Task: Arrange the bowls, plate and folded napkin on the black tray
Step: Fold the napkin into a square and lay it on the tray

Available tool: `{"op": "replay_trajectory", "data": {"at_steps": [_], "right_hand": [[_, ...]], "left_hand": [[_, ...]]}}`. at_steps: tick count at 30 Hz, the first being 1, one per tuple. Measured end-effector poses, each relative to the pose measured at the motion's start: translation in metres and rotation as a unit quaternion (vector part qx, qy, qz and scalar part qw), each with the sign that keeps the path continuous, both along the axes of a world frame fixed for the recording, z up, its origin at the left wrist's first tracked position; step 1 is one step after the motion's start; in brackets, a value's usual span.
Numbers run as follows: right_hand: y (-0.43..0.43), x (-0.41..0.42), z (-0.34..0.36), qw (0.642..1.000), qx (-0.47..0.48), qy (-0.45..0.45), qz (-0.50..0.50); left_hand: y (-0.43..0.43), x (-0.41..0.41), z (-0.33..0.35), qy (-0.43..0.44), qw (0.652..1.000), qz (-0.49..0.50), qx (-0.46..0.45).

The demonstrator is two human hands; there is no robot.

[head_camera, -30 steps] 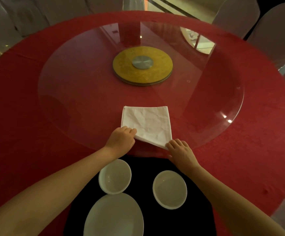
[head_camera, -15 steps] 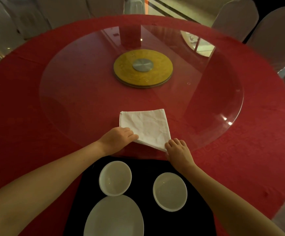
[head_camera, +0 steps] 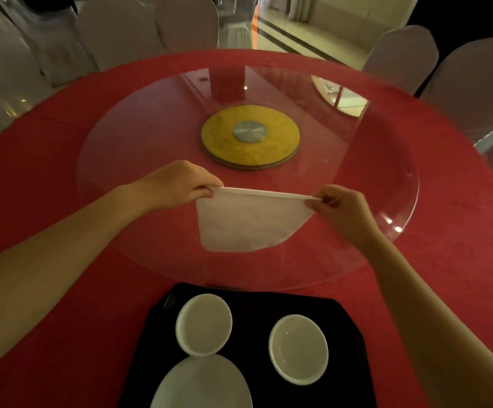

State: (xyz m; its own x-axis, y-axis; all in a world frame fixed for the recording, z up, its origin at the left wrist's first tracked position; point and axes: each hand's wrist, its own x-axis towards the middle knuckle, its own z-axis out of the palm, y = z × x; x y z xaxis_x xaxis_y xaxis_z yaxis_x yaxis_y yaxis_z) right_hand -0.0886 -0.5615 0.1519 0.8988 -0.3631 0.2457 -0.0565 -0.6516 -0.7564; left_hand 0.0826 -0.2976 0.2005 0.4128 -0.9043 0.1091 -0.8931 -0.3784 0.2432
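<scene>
A white folded napkin (head_camera: 248, 222) hangs in the air above the glass turntable. My left hand (head_camera: 177, 184) pinches its upper left corner and my right hand (head_camera: 342, 207) pinches its upper right corner, stretching the top edge taut. Nearer to me lies the black tray (head_camera: 345, 325). On it stand a white bowl (head_camera: 203, 323) at the left and a second white bowl (head_camera: 298, 348) at the right. A white plate (head_camera: 201, 384) sits at the tray's near edge, touching the left bowl and cut off by the frame.
The round table wears a red cloth (head_camera: 48, 172). A large glass turntable (head_camera: 371, 160) covers its middle, with a gold disc (head_camera: 251, 136) at the centre. Covered chairs (head_camera: 401, 57) ring the far side.
Both hands have lifted the napkin off the glass and moved it away from me, holding it by its top corners. It now hangs instead of lying flat.
</scene>
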Motion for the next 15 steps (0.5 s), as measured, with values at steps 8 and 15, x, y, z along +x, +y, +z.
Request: {"op": "replay_trajectory", "data": {"at_steps": [8, 15], "right_hand": [[-0.003, -0.017, 0.039, 0.989, 0.113, 0.043, 0.08], [-0.015, 0.024, -0.022, 0.976, 0.17, 0.138, -0.015]], "left_hand": [[0.011, -0.001, 0.023, 0.123, 0.991, 0.052, 0.025], [-0.036, 0.038, -0.044, 0.131, 0.978, 0.074, 0.145]]}}
